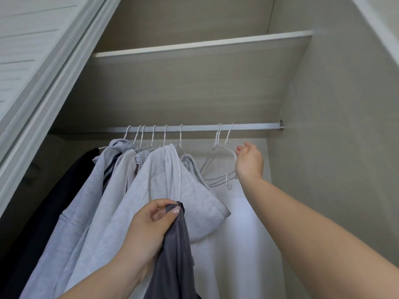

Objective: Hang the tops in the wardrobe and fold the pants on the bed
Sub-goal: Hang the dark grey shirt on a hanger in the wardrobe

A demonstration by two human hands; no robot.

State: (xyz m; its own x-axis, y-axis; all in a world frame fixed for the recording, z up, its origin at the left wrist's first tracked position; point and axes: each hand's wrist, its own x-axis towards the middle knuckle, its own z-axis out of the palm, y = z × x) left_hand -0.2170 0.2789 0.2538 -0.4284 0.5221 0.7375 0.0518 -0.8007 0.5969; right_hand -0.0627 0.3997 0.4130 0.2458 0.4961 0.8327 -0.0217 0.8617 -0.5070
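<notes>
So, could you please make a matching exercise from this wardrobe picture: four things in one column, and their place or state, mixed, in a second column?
Things:
1. dark grey garment
2. empty hanger
3. black garment
4. shelf

Places or states:
A. above the rail
B. farthest left on the rail
C. gripped by the left hand
D. pinched by the right hand

Pairs: 1-C, 2-D, 3-B, 4-A

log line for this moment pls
left hand grips dark grey top | right hand pinches empty hanger on rail | top unhung
</notes>
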